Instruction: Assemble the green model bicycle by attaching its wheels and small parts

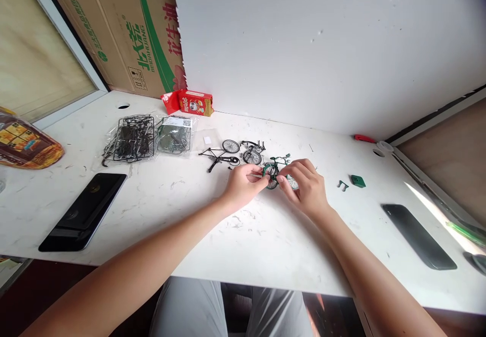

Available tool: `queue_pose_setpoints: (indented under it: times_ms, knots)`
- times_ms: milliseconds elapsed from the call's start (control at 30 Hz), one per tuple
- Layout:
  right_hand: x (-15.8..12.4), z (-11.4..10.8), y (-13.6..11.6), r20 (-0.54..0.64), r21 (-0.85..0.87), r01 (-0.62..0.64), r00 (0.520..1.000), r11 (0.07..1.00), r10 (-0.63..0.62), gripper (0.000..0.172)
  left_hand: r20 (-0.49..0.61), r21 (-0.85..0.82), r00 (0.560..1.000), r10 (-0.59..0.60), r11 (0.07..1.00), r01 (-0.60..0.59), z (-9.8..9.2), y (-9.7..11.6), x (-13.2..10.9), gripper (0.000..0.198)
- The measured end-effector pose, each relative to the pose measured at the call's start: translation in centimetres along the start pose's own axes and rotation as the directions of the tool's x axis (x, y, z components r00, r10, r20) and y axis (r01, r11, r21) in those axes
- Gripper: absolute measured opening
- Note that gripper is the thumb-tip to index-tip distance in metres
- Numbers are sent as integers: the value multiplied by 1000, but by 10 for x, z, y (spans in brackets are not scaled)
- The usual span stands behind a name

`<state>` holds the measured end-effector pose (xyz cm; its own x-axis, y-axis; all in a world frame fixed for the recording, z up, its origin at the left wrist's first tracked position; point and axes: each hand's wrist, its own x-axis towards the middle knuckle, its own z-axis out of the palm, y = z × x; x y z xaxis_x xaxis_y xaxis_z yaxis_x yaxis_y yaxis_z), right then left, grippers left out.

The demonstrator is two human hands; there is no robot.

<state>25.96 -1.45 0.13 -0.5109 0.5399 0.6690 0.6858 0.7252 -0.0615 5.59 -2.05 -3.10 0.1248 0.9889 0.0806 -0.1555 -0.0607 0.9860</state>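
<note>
A small green model bicycle (272, 174) stands upright over the white table between my two hands. My left hand (243, 185) pinches it at the wheel on the left side. Around its middle and right side, my right hand (305, 185) has its thumb and fingers closed; they partly cover the frame and the other wheel. The handlebar (281, 159) shows above the fingers. Just behind my left hand lie black bicycle parts: a frame (218, 158), a loose wheel (231, 146) and another wheel with a fork (252, 157).
Bagged black part frames (132, 137) and a second bag (174, 134) lie left, near a red box (195, 103). A dark phone (83, 213) is front left, another dark slab (418, 236) front right. Green pieces (357, 181) lie right. A white panel (322, 48) stands behind.
</note>
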Motion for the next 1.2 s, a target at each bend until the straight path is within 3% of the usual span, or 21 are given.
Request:
queue_pose_setpoints:
  times_ms: [100, 233, 400, 533, 633, 733, 800, 900, 1100, 1200]
  knots:
    - [1, 0, 2, -8, 26, -5, 1000, 1000, 5, 12, -37, 2, 999, -33, 999, 33, -2, 3, 2, 21]
    - [-1, 4, 7, -58, 97, -20, 998, 995, 25, 9, -13, -82, 998, -57, 995, 56, -3, 11, 0, 29]
    - [-5, 9, 4, -112, 279, -238, 954, 930, 278, 9, 114, -181, 989, -98, 976, 118, 0, 15, -8, 59]
    - [-4, 13, -3, -115, 426, -343, 897, 837, 426, 15, 126, -116, 991, 44, 993, -29, 3, 11, -15, 65]
    - [-3, 15, -5, -100, 490, -362, 880, 793, 463, 19, 68, 11, 980, 185, 982, -187, 4, 8, -17, 72]
    - [-1, 16, -7, -103, 517, -355, 877, 779, 469, 21, 17, 317, 912, 410, 863, -394, 2, 8, -16, 76]
    - [-1, 15, -8, -101, 532, -350, 878, 771, 469, 21, 71, 460, 832, 550, 723, -517, 0, 11, -14, 72]
    - [-2, 14, -9, -86, 565, -347, 877, 748, 472, 19, 174, 519, 748, 640, 586, -622, -3, 16, -12, 57]
    - [-3, 11, -13, -1, 572, -358, 899, 738, 437, 21, 229, 572, 712, 664, 500, -650, -8, 21, -9, 21]
    - [-2, 8, -15, 44, 578, -388, 893, 718, 447, 24, 262, 584, 704, 660, 473, -660, -10, 21, -6, 13]
